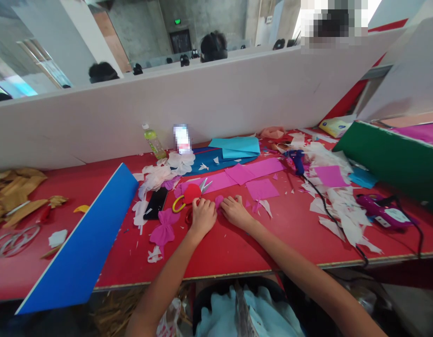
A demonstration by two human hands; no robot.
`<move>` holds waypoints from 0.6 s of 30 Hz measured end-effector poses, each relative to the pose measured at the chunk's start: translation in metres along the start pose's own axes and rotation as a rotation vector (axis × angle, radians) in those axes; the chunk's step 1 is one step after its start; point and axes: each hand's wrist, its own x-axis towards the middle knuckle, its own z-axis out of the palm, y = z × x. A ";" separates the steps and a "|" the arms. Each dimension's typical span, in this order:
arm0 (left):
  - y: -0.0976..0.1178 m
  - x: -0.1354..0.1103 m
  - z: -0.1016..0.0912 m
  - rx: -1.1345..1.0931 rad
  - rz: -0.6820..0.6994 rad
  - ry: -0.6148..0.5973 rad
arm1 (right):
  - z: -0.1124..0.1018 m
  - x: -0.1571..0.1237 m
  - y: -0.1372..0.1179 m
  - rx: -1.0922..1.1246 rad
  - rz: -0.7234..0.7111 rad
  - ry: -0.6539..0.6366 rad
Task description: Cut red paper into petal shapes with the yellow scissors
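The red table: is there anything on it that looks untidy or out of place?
Yes, the white scraps to the right of the right hand look untidy: they lie loosely heaped, with the black cord of the blue glue gun running among them.

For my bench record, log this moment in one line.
left hand: at pink piece | right hand: at same piece | near left hand: scissors | farther right: blue glue gun

The pale blue top (216, 316) has wavy, ruffled edges, and a greyish strip (242, 309) runs down its middle. Left hand (204, 217) and right hand (235, 213) are bare, the slim forearms (289, 255) too. Black material (201, 299) curves around the top; clothing or seat, I can't tell.
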 end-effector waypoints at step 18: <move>0.001 0.000 0.001 0.000 0.015 0.003 | -0.003 0.004 -0.004 -0.026 0.011 0.010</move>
